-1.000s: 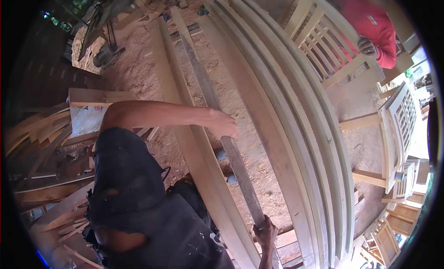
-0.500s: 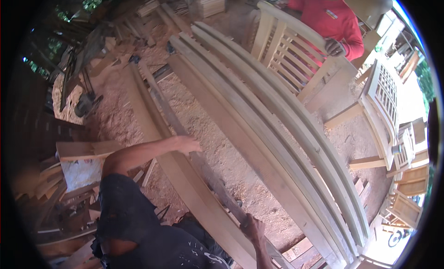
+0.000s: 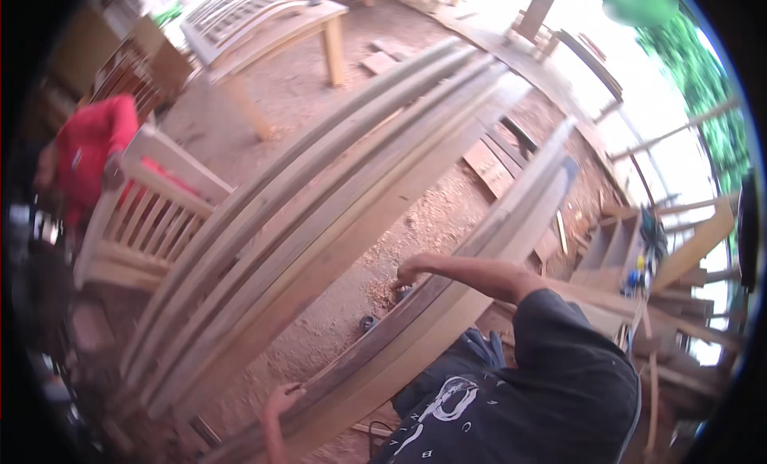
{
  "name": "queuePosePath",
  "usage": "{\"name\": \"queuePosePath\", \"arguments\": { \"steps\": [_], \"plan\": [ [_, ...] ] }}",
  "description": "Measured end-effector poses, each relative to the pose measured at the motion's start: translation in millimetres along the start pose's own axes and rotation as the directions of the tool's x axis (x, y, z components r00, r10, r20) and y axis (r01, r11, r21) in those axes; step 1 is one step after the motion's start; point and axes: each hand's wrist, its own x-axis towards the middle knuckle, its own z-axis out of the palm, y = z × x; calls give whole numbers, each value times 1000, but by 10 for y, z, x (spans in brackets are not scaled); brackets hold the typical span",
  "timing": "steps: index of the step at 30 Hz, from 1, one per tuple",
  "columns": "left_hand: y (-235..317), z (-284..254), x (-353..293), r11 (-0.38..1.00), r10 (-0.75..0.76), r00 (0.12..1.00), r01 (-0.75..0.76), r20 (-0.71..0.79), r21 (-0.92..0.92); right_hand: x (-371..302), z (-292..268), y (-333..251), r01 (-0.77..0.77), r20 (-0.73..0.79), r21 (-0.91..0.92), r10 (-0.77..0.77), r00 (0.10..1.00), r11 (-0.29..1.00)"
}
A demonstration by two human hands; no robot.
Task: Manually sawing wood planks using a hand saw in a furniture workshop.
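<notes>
A dark narrow plank (image 3: pixel 383 324) lies along a wide, light, curved board (image 3: pixel 447 324) in front of me. My left hand (image 3: pixel 281 402) is closed at the plank's edge near its lower-left part, thumb toward the wood and the other fingers partly hidden. Farther right, my right hand (image 3: pixel 411 271) reaches over the plank to its far side. Its fingers curl downward beside a small dark object; what they hold is unclear. A round dark fitting (image 3: pixel 367 323) sits by the plank's far edge between my hands.
Several long curved beams (image 3: pixel 311 232) lie side by side beyond a strip of shavings-covered floor (image 3: pixel 335 300). At the left a person in red (image 3: pixel 96 156) holds a slatted wooden chair back (image 3: pixel 156 216). A wooden bench (image 3: pixel 264 37) stands behind; stacked lumber (image 3: pixel 679 304) lies right.
The view has swung to the right. My right hand has left its grip near the plank's lower end and reaches over its far side; my left hand has moved along the plank.
</notes>
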Motion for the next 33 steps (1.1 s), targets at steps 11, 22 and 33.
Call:
{"name": "queuePosePath", "arguments": {
  "steps": [11,22,33],
  "plan": [
    [623,1017,805,875,-369,884,434,285,-213,-128,515,1180,-324,231,195,278,932,926],
    [382,892,1184,796,-403,839,519,365,-313,-256,549,1310,-263,79,212,251,965,941],
    [-186,868,1158,999,0,998,-2,57,35,-1495,767,-102,14,-672,401,283,684,916]
  ]
}}
